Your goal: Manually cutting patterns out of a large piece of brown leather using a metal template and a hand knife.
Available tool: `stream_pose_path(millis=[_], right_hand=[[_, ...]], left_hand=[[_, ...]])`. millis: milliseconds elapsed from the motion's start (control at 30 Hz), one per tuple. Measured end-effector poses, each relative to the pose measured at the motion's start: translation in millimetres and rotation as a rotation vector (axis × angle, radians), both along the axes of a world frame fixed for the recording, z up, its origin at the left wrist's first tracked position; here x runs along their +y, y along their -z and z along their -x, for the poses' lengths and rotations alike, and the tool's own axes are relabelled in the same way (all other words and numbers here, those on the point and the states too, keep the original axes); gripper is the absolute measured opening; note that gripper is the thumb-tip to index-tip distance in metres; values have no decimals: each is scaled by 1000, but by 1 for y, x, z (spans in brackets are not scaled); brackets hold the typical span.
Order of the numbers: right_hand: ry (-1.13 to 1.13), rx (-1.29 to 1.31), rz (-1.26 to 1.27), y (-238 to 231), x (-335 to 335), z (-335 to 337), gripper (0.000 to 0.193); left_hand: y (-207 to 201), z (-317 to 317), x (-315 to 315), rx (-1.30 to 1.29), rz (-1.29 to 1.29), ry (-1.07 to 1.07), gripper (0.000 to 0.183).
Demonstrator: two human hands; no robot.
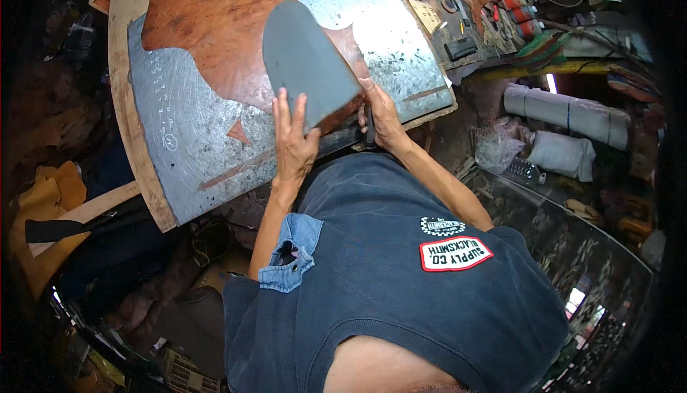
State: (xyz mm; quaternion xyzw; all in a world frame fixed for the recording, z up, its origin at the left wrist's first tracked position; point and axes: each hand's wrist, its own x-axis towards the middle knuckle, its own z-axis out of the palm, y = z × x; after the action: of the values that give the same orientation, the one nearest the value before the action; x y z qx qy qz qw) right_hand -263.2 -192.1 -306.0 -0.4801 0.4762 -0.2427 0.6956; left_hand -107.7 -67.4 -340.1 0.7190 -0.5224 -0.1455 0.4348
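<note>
A flat grey template point(308, 60) with a rounded far end lies over a brown leather hide point(207, 28) near the front edge of the bench. My left hand point(295, 139) rests on the template's near left corner with its fingers stretched out. At the near right corner is my right hand point(381, 113), its thumb close to the template's edge. Its fingers are wrapped round a dark-handled tool point(369, 127) that points downward; the tool's working end is hidden. A small reddish leather scrap point(238, 132) lies left of my left hand.
The bench has a scratched metal sheet point(168, 107) with wooden edging point(129, 114). Farther right stand several red bottles point(521, 14) among hand tools, near a black box-shaped object point(460, 49). A wrapped white roll point(565, 114) and a white bundle point(564, 155) lie at the right.
</note>
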Motion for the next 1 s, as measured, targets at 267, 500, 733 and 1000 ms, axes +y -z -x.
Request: stream_pose_path(millis=[267, 500, 733, 1000], right_hand=[[-52, 374, 276, -7, -18, 30, 16], [-36, 426, 610, -20, -84, 102, 29], [-454, 392, 1137, -70, -133, 87, 30], [-61, 595, 785, -18, -264, 104, 34]], left_hand=[[-10, -60, 26, -192, 126, -176, 60], [3, -61, 26, -418, -559, -296, 72], [-56, -24, -98, -518, -65, 41, 81], [-90, -24, -181, 55, -153, 282, 20]])
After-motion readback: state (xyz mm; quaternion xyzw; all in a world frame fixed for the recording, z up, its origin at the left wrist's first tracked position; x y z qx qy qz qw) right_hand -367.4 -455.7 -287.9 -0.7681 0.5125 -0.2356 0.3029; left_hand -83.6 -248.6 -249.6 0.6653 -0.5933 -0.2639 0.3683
